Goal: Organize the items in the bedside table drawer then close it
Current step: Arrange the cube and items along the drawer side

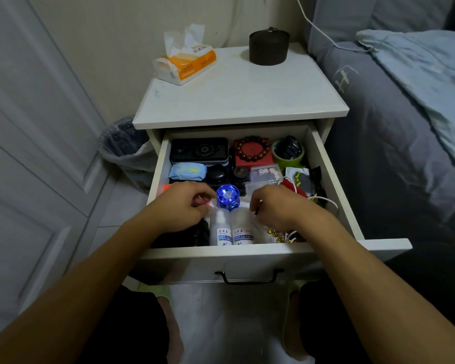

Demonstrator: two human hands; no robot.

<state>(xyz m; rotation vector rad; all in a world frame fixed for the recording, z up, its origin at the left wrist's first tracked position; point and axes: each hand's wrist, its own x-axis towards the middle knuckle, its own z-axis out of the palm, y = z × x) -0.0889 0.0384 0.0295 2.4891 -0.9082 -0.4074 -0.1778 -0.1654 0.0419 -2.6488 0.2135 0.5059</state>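
The white bedside table drawer is pulled wide open. Both hands are inside its front half. My left hand has curled fingers that pinch a thin, clear plastic bag at its left top edge. My right hand pinches the same bag on the right. Two white bottles with blue labels lie side by side in that bag, caps pointing away. A shiny blue round object sits between my hands. What lies under my palms is hidden.
Further back in the drawer are a black case, a bead bracelet on a red box, a green tape roll and a clear dice box. On the tabletop stand a tissue pack and a dark round box. The bed is to the right, a bin to the left.
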